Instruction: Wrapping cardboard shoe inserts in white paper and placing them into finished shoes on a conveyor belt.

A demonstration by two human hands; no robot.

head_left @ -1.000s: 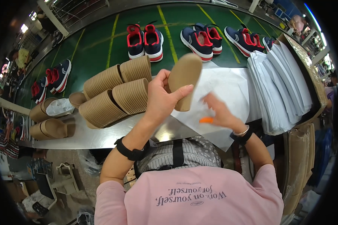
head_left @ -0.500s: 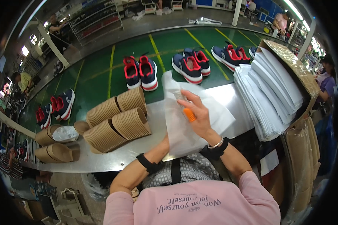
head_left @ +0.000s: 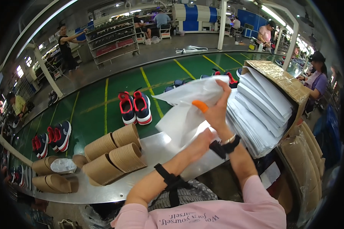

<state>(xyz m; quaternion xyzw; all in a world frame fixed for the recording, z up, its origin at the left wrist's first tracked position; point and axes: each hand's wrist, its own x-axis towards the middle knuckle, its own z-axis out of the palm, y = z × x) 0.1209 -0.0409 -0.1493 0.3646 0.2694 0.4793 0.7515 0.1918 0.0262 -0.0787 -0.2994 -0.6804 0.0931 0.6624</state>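
A sheet of thin white paper [head_left: 197,91] hangs in loose folds over the metal table and the belt's near edge. My right hand [head_left: 218,112] grips it, an orange cover on the thumb and the fingers reaching up along the sheet. My left hand [head_left: 200,144] crosses just below, close to my right wrist; it is blurred and its fingertips are hidden. To the right of my right hand lies a thick stack of white paper sheets [head_left: 256,118], spilling from a cardboard box [head_left: 300,91].
Ribbed brown cardboard inserts [head_left: 114,160] stand on the metal table [head_left: 156,168] to the left. Beyond runs a green conveyor belt [head_left: 90,110] with navy and red sneakers [head_left: 135,108]. Folded brown cardboard [head_left: 304,160] stands at right. A person [head_left: 68,49] is beside a rack [head_left: 112,42].
Both hands have moved right towards the paper stack, my left one coming out from behind the sheet. The sheet has swung up and now covers some sneakers. My view has turned as well.
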